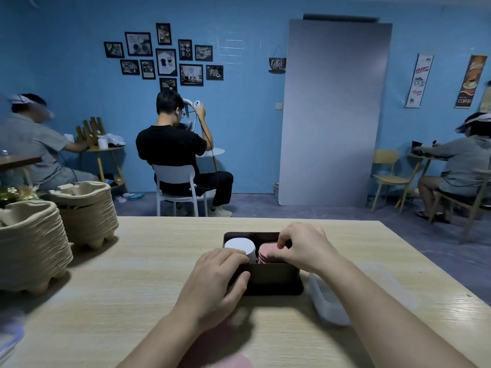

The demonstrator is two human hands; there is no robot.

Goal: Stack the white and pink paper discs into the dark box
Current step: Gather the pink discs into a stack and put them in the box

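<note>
The dark box (275,278) sits near the middle of the pale wooden surface (132,261), just in front of the person. Inside it, two stacks stand side by side: the white discs (238,245) in the left half and the pink discs (263,253) in the right half. How deep each stack goes is hidden by the box's front wall.

The left hand (218,277) grips the box's near left corner, with its fingers curled over the rim against the edge of the white stack and its thumb on the outside of the front wall. The right hand (305,248) reaches in from the right, its thumb and forefinger pinching at the top of the pink stack. The hand covers much of that stack, so the number of discs pinched cannot be told.

A clear plastic container (328,304) lies just beside the box on the right, partly behind the right forearm. A blurred pink shape (225,351) at the bottom edge, beneath the left forearm, is too indistinct to identify. Two tall stacks of pulp trays (87,211) stand at the surface's left side, the nearer one cut off by the frame.
</note>
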